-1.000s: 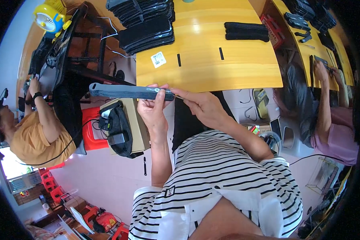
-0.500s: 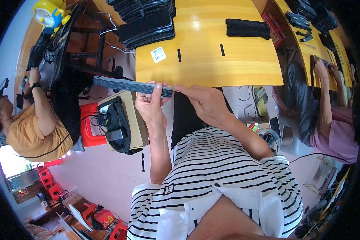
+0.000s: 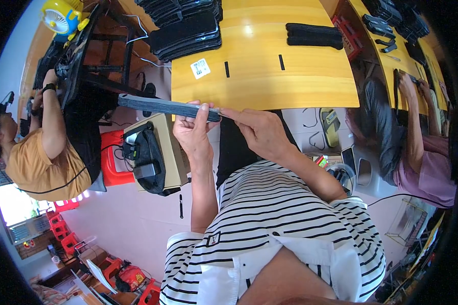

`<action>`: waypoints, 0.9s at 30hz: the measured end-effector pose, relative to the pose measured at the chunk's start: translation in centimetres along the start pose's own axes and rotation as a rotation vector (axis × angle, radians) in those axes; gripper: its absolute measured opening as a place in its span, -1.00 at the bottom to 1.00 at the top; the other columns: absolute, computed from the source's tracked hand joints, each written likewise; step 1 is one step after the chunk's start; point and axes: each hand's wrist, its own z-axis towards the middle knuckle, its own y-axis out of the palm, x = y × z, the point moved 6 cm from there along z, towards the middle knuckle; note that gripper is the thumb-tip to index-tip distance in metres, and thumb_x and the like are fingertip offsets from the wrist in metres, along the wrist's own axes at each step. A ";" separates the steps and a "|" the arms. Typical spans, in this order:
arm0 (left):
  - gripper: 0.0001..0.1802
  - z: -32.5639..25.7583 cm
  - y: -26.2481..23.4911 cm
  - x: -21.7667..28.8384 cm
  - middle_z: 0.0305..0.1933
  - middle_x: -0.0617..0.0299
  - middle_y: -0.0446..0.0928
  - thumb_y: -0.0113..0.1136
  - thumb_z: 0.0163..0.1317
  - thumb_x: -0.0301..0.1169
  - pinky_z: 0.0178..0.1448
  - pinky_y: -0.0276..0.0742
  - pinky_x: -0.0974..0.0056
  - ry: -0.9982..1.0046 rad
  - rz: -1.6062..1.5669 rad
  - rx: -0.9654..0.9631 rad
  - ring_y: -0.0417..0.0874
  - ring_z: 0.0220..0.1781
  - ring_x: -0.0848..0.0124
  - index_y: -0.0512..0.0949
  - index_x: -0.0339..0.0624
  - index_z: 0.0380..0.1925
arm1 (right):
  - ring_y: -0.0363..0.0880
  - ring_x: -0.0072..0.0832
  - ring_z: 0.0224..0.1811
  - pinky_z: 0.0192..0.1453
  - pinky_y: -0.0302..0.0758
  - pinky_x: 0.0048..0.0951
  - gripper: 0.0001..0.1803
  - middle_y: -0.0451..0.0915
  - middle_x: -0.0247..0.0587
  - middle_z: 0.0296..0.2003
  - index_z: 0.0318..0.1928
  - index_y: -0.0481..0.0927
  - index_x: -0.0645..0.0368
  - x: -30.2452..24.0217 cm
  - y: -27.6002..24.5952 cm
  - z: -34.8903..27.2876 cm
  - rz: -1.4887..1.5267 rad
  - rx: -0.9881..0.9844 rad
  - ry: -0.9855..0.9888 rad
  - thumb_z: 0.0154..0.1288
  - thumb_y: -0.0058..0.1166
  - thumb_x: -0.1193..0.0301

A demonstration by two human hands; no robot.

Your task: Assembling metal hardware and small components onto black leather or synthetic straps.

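Yellow wood fills the top of the view: a long table (image 3: 269, 76) whose near edge runs just above the person's hands. Held level in front of that edge is a long dark strap (image 3: 168, 107), flat and narrow, kept in the air rather than resting on the wood, probably so that its length can be looked over. The left hand (image 3: 193, 134) grips it near its right end, thumb on top and fingers curled shut underneath. The right hand (image 3: 262, 129) meets that same end, its fingers drawn together and pinching the tip, so both hands are closed on the strap.

On the table, near the edge, lie a small white label (image 3: 200, 68) and two short dark strips (image 3: 227, 69), well apart from the hands. Toward the far left corner sits a stack of black flat pieces (image 3: 185, 30); near the far right edge lies a pile of black folded straps (image 3: 314, 35).

Below the table's left corner a black bag (image 3: 150, 160) rests on a beige box (image 3: 173, 152), beside a red stool (image 3: 111, 160). Other people sit at work to the left and right.
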 end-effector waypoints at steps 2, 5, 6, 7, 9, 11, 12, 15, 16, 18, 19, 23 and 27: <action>-0.77 0.0 0.0 -0.1 -0.35 0.10 0.57 0.17 0.12 -0.52 -0.42 0.62 0.44 0.002 -0.010 0.001 0.63 -0.37 0.46 0.41 -0.27 -0.21 | 0.50 -0.30 -0.49 -0.36 0.44 -0.41 -0.62 0.53 -0.12 -0.49 -0.05 0.55 0.10 0.1 0.0 0.0 0.028 -0.006 0.015 0.11 -0.07 0.63; -0.76 0.0 -0.1 -0.2 -0.34 0.09 0.57 0.17 0.12 -0.53 -0.42 0.62 0.44 0.009 -0.017 0.004 0.63 -0.36 0.46 0.40 -0.27 -0.20 | 0.44 -0.40 -0.56 -0.41 0.41 -0.47 -0.59 0.43 -0.16 -0.59 -0.01 0.53 0.09 0.4 0.2 -0.1 0.050 -0.047 0.060 0.11 -0.10 0.64; -0.76 0.0 -0.1 -0.2 -0.33 0.08 0.57 0.17 0.12 -0.53 -0.41 0.62 0.43 0.015 -0.015 0.003 0.64 -0.36 0.45 0.40 -0.27 -0.20 | 0.44 -0.40 -0.56 -0.41 0.41 -0.47 -0.59 0.43 -0.16 -0.59 -0.01 0.53 0.09 0.5 0.3 -0.1 0.051 -0.048 0.060 0.11 -0.10 0.64; -0.76 -0.1 -0.1 -0.2 -0.33 0.08 0.57 0.17 0.12 -0.53 -0.41 0.62 0.43 0.014 -0.015 0.003 0.64 -0.36 0.45 0.40 -0.27 -0.20 | 0.41 -0.45 -0.58 -0.43 0.40 -0.51 -0.58 0.38 -0.20 -0.61 0.01 0.52 0.09 0.8 0.5 -0.2 0.097 -0.063 0.087 0.13 -0.12 0.65; -0.74 -0.2 0.0 -0.1 -0.32 0.07 0.58 0.16 0.12 -0.54 -0.37 0.62 0.41 0.021 -0.023 -0.005 0.63 -0.34 0.45 0.39 -0.27 -0.19 | 0.37 -0.51 -0.60 -0.45 0.38 -0.55 -0.57 0.34 -0.23 -0.63 0.03 0.50 0.09 1.1 0.7 -0.3 0.143 -0.077 0.115 0.15 -0.15 0.66; -0.74 -0.2 0.2 -0.1 -0.31 0.06 0.58 0.16 0.12 -0.55 -0.34 0.62 0.41 0.024 -0.012 -0.005 0.63 -0.33 0.45 0.38 -0.28 -0.18 | 0.33 -0.58 -0.59 -0.46 0.35 -0.60 -0.56 0.31 -0.27 -0.61 0.07 0.48 0.11 1.5 0.9 -0.4 0.316 -0.074 0.185 0.19 -0.20 0.68; -0.74 -0.3 0.2 -0.2 -0.30 0.05 0.58 0.15 0.12 -0.56 -0.31 0.62 0.41 0.029 -0.002 -0.003 0.63 -0.32 0.45 0.38 -0.28 -0.17 | 0.33 -0.58 -0.59 -0.46 0.35 -0.60 -0.56 0.31 -0.27 -0.61 0.07 0.48 0.11 1.6 1.0 -0.4 0.315 -0.072 0.187 0.19 -0.20 0.68; -0.74 -0.5 0.3 0.0 -0.28 0.03 0.58 0.14 0.12 -0.59 -0.27 0.61 0.42 0.059 0.019 -0.025 0.62 -0.31 0.48 0.38 -0.29 -0.17 | 0.31 -0.60 -0.58 -0.46 0.35 -0.62 -0.57 0.29 -0.29 -0.59 0.08 0.46 0.13 1.9 1.3 -0.7 0.348 -0.084 0.233 0.22 -0.21 0.68; -0.74 -0.6 0.4 0.0 -0.28 0.03 0.58 0.14 0.12 -0.59 -0.27 0.61 0.42 0.058 0.018 -0.025 0.62 -0.31 0.48 0.38 -0.29 -0.17 | 0.30 -0.60 -0.59 -0.46 0.35 -0.62 -0.57 0.29 -0.30 -0.59 0.08 0.45 0.13 2.0 1.3 -0.7 0.343 -0.077 0.227 0.22 -0.20 0.68; -0.75 -0.9 0.7 0.2 -0.27 0.03 0.58 0.12 0.13 -0.61 -0.26 0.59 0.45 0.112 0.081 -0.017 0.61 -0.31 0.51 0.37 -0.31 -0.17 | 0.30 -0.60 -0.59 -0.46 0.35 -0.61 -0.57 0.28 -0.30 -0.59 0.09 0.44 0.13 2.0 1.5 -0.9 0.337 -0.070 0.223 0.22 -0.20 0.68; -0.75 -1.0 0.9 0.1 -0.27 0.03 0.58 0.12 0.13 -0.61 -0.26 0.59 0.45 0.111 0.080 -0.018 0.61 -0.31 0.51 0.37 -0.31 -0.17 | 0.30 -0.61 -0.59 -0.46 0.35 -0.62 -0.57 0.29 -0.31 -0.59 0.10 0.43 0.14 2.0 1.5 -1.0 0.336 -0.042 0.222 0.22 -0.19 0.67; -0.74 -1.7 1.5 0.3 -0.23 0.04 0.57 0.13 0.12 -0.61 -0.21 0.53 0.48 0.202 0.152 0.000 0.58 -0.26 0.53 0.37 -0.34 -0.16 | 0.40 -0.47 -0.60 -0.43 0.39 -0.54 -0.65 0.43 -0.15 -0.59 0.02 0.50 0.16 2.4 1.6 -1.4 0.431 0.014 0.323 0.21 -0.11 0.59; -0.77 -2.3 1.7 0.6 -0.22 0.09 0.55 0.16 0.08 -0.63 -0.17 0.48 0.49 0.405 0.307 -0.018 0.56 -0.23 0.50 0.43 -0.39 -0.23 | 0.33 -0.63 -0.60 -0.47 0.35 -0.60 -0.65 0.37 -0.32 -0.61 0.06 0.48 0.14 2.7 2.1 -1.7 0.648 -0.028 0.501 0.25 -0.11 0.57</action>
